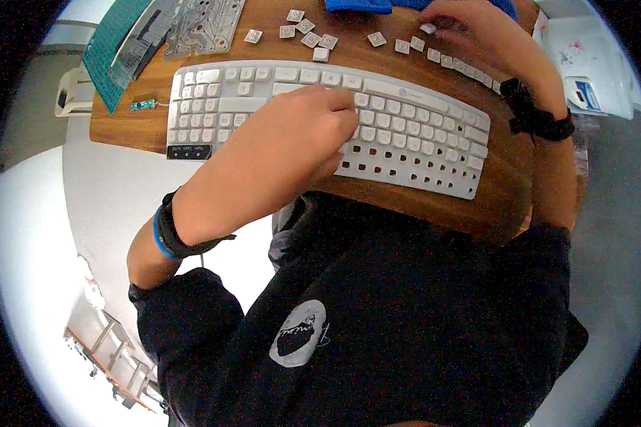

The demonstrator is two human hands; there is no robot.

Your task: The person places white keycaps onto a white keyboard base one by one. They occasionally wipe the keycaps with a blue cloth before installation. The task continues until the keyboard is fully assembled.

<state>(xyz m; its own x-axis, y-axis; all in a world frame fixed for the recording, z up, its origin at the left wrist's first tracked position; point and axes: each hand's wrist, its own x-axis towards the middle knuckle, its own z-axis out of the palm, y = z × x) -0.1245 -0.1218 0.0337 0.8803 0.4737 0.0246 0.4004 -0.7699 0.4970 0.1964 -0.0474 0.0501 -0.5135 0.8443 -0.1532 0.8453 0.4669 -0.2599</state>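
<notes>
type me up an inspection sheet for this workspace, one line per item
surface: brown wooden table
job's things: white keyboard, several key positions bare at its near right part; loose white keycaps in a cluster and a row beyond it
clutter: green cutting mat, transparent circuit sheet, blue object at the far edge
hands: left hand over the keyboard; right hand at a keycap, grip unclear
cables: thin wire between small green board and keyboard
surroundings: pale plastic bin to the right
</notes>
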